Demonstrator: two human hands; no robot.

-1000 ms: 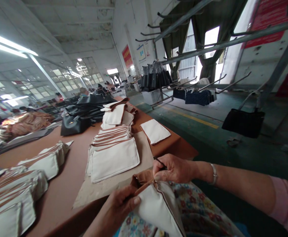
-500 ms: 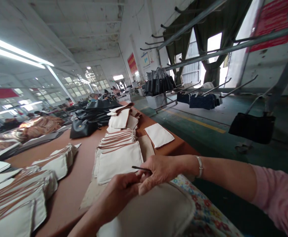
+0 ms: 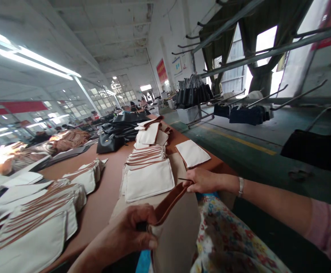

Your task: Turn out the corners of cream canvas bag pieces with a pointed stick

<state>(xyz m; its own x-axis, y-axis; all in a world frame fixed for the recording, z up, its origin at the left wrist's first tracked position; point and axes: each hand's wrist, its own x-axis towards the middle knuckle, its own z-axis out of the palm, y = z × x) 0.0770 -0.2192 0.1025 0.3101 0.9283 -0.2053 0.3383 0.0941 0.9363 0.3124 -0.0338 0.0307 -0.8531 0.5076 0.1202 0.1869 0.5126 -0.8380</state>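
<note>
A pale fabric pouch (image 3: 177, 227) with a brown lining hangs between my hands over my lap, its top edge slightly open. My left hand (image 3: 134, 231) pinches the near corner of that edge. At the far corner, my right hand (image 3: 201, 181) grips the pouch, and a thin dark tool (image 3: 185, 179) sticks out from its fingers. Just beyond my hands lies a stack of white pouches with brown edges (image 3: 150, 180) on the brown table (image 3: 110, 178). One single white piece (image 3: 193, 153) rests to the right of the stack.
More stacked pouches (image 3: 37, 231) cover the left side of the table. Black bags (image 3: 110, 142) lie farther back. Floral cloth (image 3: 228, 235) covers my lap. To the right stands a metal rack (image 3: 256, 57) with hanging bags (image 3: 246, 115). Distant people sit at the back.
My hands have moved apart, the left toward me and the right away, with the pouch now stretched between them and its brown inside showing. The view has shifted left.
</note>
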